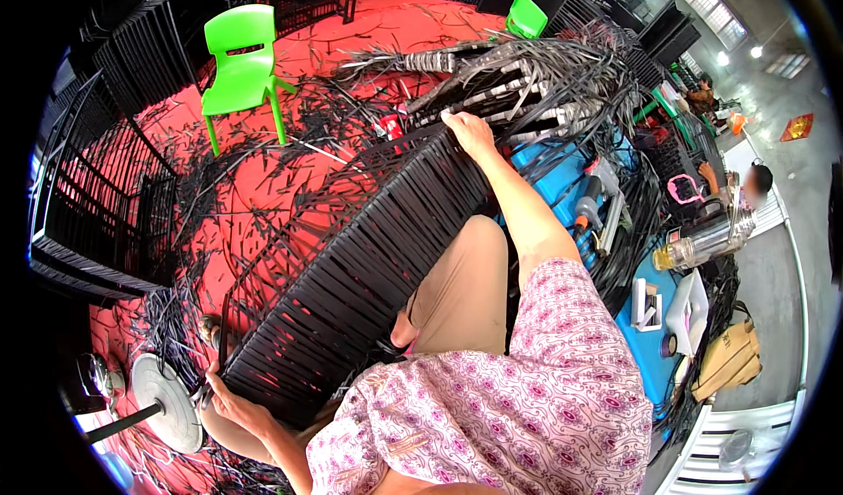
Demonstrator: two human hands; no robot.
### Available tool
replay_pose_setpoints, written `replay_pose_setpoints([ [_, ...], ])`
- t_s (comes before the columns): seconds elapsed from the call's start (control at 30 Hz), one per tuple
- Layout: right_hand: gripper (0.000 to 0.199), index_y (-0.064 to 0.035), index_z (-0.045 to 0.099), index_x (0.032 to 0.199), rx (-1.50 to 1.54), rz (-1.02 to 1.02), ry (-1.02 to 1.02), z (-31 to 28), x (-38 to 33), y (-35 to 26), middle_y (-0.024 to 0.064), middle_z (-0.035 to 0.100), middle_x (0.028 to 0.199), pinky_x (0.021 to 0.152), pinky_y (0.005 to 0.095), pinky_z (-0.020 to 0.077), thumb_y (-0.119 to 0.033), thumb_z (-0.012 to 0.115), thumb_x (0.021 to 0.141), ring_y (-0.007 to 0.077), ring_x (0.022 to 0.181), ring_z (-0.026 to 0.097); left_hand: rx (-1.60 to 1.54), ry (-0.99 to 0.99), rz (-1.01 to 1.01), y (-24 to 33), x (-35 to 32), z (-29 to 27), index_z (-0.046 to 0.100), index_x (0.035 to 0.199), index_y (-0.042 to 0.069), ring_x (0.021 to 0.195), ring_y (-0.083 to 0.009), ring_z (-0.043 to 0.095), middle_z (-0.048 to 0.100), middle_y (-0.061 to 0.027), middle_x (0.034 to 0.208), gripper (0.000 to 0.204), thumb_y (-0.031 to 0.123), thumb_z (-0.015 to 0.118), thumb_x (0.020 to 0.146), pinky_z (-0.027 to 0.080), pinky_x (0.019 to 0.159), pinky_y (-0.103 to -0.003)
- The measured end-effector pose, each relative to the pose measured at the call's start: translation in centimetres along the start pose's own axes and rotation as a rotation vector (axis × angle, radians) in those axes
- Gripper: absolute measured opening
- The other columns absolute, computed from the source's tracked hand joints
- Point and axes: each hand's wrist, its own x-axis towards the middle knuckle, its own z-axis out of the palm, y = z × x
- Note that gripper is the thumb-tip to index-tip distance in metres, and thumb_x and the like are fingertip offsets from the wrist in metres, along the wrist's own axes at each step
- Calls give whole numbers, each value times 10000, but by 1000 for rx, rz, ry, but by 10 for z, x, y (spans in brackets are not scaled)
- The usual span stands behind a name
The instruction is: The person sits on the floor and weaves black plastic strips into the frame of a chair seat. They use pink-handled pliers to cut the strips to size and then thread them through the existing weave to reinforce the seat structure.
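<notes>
A black chair frame wound with flat plastic strips [351,271] lies slantwise across my lap, from lower left to upper right. My right hand [471,135] is closed round its far right corner, the arm stretched out. At the near left end, my left hand [239,404] grips the frame's corner, fingers partly hidden behind the edge. The strips run side by side across the frame, with narrow gaps showing red floor between some of them. Beyond the wound side, thinner bars of the same frame show. My knee [470,275] is bent against its right side.
A green plastic chair [241,65] stands at the far left, near stacked black frames [105,196]. Loose black strips [562,82] pile up beyond my right hand. A blue surface at right holds a power tool [588,201], a clear bottle [702,242] and a white tray [688,310]. A round grey base [167,404] stands at left.
</notes>
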Motion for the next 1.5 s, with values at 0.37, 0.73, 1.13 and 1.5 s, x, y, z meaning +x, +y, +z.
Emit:
replay_pose_setpoints([
  [0.37,322,-98,670,774,496,226,-153,-15,23,53,-22,585,703,595,257,399,-402,692,880,92,644,508,-223,41,-113,-17,0,1,717,1010,19,874,-94,557,635,-13,927,350,333,564,998,421,860,-260],
  [0.73,321,-105,735,1076,630,209,-256,-39,7,59,-12,717,946,705,260,465,-327,716,845,87,775,599,534,-98,399,20,-3,-2,639,1239,47,1209,-272,608,664,-147,1256,464,-66,399,859,417,1062,-362],
  [1.13,367,-8,667,1222,308,-392,-204,33,-89,-189,107,654,1218,975,319,454,-220,682,922,194,1084,614,-679,-80,-403,0,8,-14,732,1016,0,736,-50,542,630,23,804,389,332,529,1020,435,717,-212],
  [1.5,444,-53,634,1162,581,-1095,-659,163,-310,-380,137,632,1123,939,422,475,-357,726,852,322,1058,606,-639,65,-303,-4,19,-21,724,1071,-13,887,-122,616,717,-66,987,480,424,543,992,423,910,-317],
])
